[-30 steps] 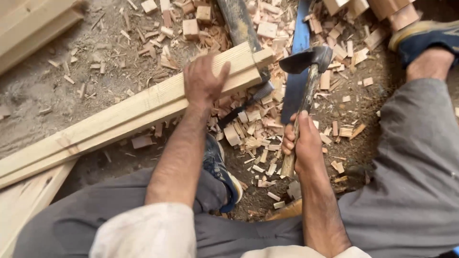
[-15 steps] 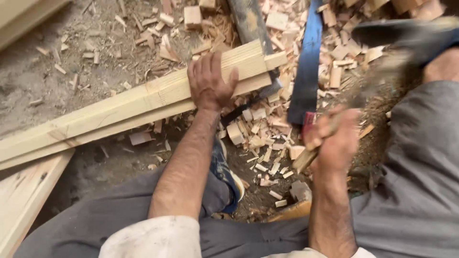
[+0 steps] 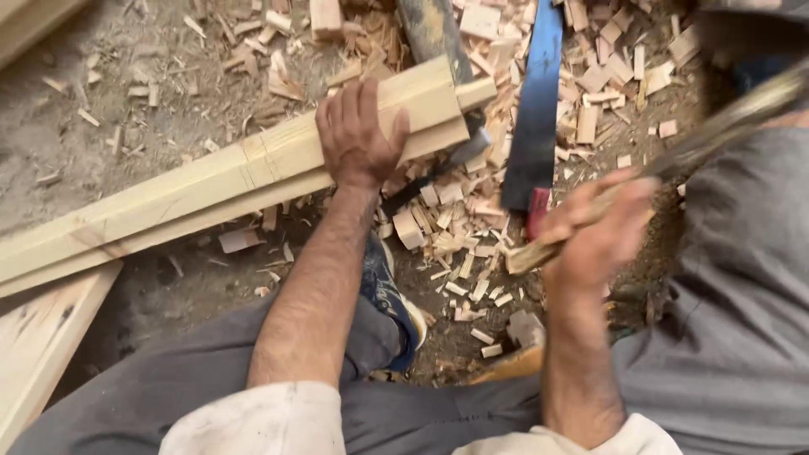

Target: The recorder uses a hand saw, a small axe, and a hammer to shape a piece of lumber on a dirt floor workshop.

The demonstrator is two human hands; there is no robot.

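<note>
Left hand (image 3: 358, 135) pressed flat, fingers spread, on the long pale squared timber length (image 3: 211, 181) lying across the chip-strewn dirt ground, right hand (image 3: 594, 232) fisted around a blurred wooden-handled tool (image 3: 674, 156), probably an axe; a mis-aimed chop could strike those fingers.

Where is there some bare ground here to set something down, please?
The dusty ground above the long timber, at the upper left, is mostly bare, with only scattered splinters. Everything right of the left hand is crowded: wood chips, the blue saw blade and the right hand gripping a wooden handle.
</note>
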